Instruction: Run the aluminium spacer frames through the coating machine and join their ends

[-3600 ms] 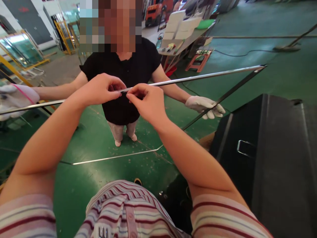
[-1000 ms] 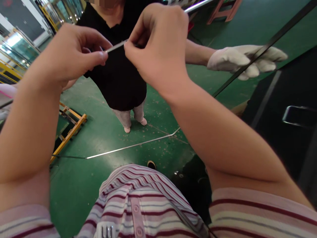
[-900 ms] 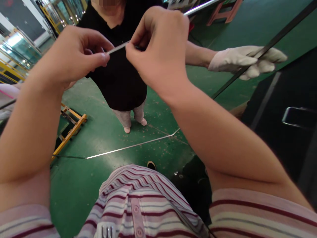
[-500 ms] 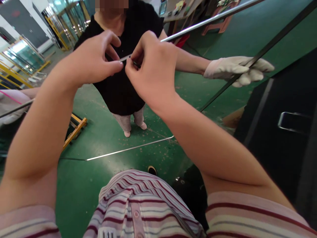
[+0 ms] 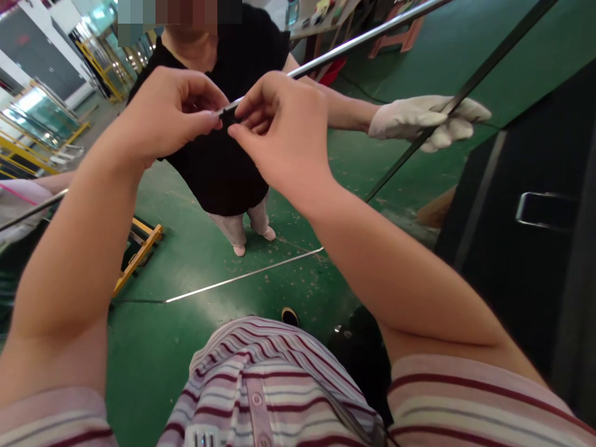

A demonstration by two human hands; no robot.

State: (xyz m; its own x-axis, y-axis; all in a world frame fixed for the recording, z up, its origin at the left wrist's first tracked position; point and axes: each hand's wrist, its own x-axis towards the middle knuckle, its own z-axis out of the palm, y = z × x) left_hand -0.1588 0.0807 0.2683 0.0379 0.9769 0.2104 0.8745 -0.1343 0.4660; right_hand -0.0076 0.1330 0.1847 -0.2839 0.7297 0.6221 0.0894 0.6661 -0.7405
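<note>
A thin silver metal strip [image 5: 363, 40] slants down from the upper right, passing behind my right hand to the gap between my hands. At chest height, my left hand [image 5: 162, 115] pinches the strip's near part between thumb and fingers. Close beside it, my right hand [image 5: 298, 124] has its fingers curled on the same strip, with the thumb just below. A short dark piece shows between the fingertips, too small to make out. Another silver strip [image 5: 242, 275] runs low across the view in front of my striped shirt.
Facing me stands a person in a black top [image 5: 218, 167]. Their white-gloved hand [image 5: 395, 116] grips a dark strip [image 5: 493, 64] at right; another gloved hand [image 5: 21, 198] is at far left. A black surface [image 5: 526, 273] lies right, glass racks [image 5: 41, 112] back left.
My left fingers have closed in on the strip, and the gap between my hands has narrowed. My right thumb has come slightly away from its fingers. The view has shifted a little.
</note>
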